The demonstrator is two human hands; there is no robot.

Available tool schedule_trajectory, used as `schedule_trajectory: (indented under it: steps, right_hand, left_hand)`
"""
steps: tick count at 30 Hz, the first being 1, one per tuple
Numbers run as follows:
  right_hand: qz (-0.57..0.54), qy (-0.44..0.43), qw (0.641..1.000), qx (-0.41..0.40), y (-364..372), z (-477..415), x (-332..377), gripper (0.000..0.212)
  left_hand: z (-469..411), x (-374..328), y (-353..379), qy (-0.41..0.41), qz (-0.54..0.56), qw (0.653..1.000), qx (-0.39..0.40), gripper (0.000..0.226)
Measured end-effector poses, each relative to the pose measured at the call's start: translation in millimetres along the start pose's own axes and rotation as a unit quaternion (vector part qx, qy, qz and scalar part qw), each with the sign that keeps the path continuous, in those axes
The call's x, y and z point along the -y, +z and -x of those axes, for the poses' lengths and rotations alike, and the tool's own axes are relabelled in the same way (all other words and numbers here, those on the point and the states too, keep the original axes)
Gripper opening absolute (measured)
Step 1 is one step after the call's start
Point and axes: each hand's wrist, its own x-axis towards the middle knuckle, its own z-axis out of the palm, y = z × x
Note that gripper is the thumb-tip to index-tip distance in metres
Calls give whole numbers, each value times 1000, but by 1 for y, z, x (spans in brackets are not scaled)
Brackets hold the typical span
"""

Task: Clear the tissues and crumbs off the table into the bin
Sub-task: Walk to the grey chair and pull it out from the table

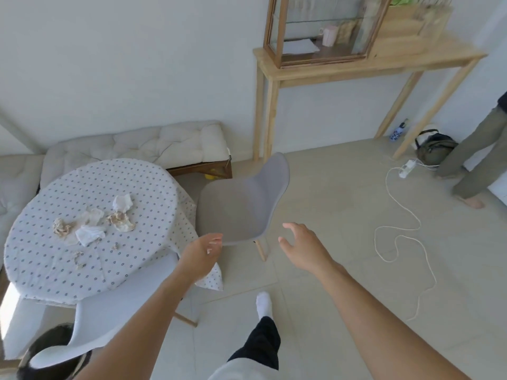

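A round table (55,272) with a dotted white cloth stands at the left. Several crumpled tissues (90,233) lie near its middle, some stained brown, and small crumbs (78,259) are scattered in front of them. My left hand (201,253) hangs just off the table's right edge, fingers loosely curled, holding nothing. To the right, my right hand (303,246) is over the floor with its fingers spread and empty. No bin is visible.
A grey chair (244,204) stands right of the table and a white chair (109,308) in front of it. A cushioned bench (142,146) runs behind. A wooden console (370,64), a white cable (406,229), a bag (434,148) and another person's legs (477,160) are at the right.
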Motion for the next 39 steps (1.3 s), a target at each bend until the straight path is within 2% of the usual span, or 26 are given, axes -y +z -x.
schedule_trajectory:
  steps: [7, 14, 24, 33, 39]
  right_hand:
    - [71, -28, 997, 32, -58, -120, -7, 54]
    - [142, -49, 985, 80, -99, -240, -5, 55]
    - [247, -134, 942, 181, -98, -360, 13, 55]
    - [353, -217, 864, 286, -90, -455, 23, 55]
    - [436, -287, 766, 376, -91, -509, 16, 57]
  left_hand:
    - [-111, -34, 16, -36, 53, 998, -26, 34]
    - [-211, -78, 17, -39, 59, 997, -14, 36]
    - [-250, -79, 21, -106, 80, 991, -35, 37]
    - [-276, -80, 60, -206, 118, 969, -65, 38]
    - [-301, -109, 109, -284, 181, 934, -123, 38]
